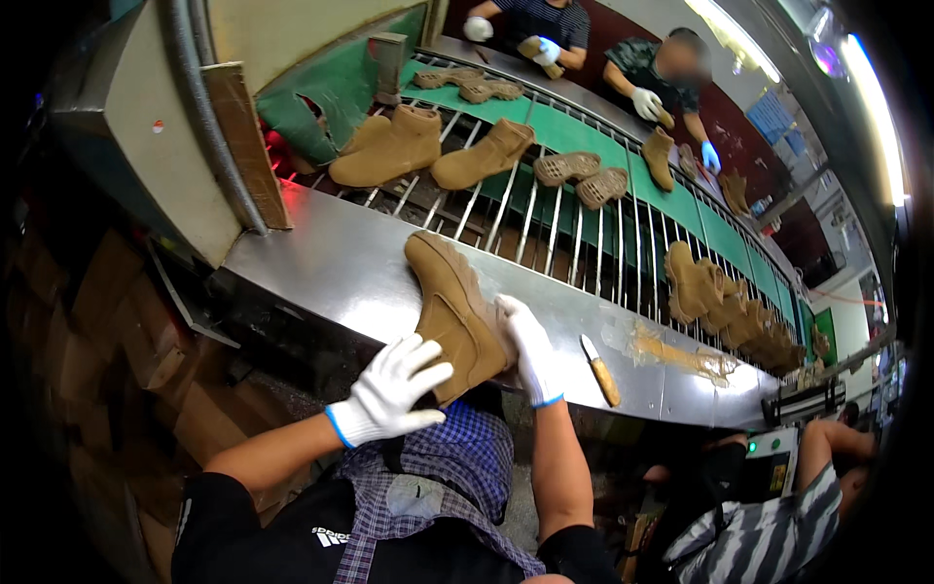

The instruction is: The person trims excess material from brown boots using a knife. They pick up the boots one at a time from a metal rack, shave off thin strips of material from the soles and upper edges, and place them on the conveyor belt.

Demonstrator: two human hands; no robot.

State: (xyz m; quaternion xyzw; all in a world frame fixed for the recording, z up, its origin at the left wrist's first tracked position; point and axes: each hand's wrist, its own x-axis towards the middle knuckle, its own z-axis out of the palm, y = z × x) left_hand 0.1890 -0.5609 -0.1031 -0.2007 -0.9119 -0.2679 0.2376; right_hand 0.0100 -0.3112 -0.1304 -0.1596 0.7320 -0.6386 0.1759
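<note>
1. Closest to the camera, a checked apron (443,477) covers the person's front, just below the steel ledge (331,263) that edges the conveyor.
2. Both hands wear white gloves with blue cuffs. The left hand (389,389) is spread open, its fingers pressed against the lower side of a tan suede boot (455,316).
3. The right hand (530,350) lies flat along the boot's right side near its opening, fingers extended and touching the suede rather than curled around it.
4. The boot lies on the steel ledge, sole toward the left, toe pointing up toward the conveyor and shaft overhanging the ledge's near edge.
5. A small knife with a pale wooden handle (601,370) lies on the ledge just right of the right hand, and a smear of yellowish glue (681,355) marks the ledge farther right.
6. Beyond the ledge, the conveyor of metal rods (564,243) carries two more tan boots (389,146) (484,154) at its left end and a pair of loose soles (584,175) to their right.
7. A cluster of tan boots (725,307) stands on the rods toward the ledge's right end.
8. Across the conveyor, other gloved workers (652,78) handle boots.
9. Cardboard boxes (107,321) are stacked left of the ledge; their contents cannot be seen.
</note>
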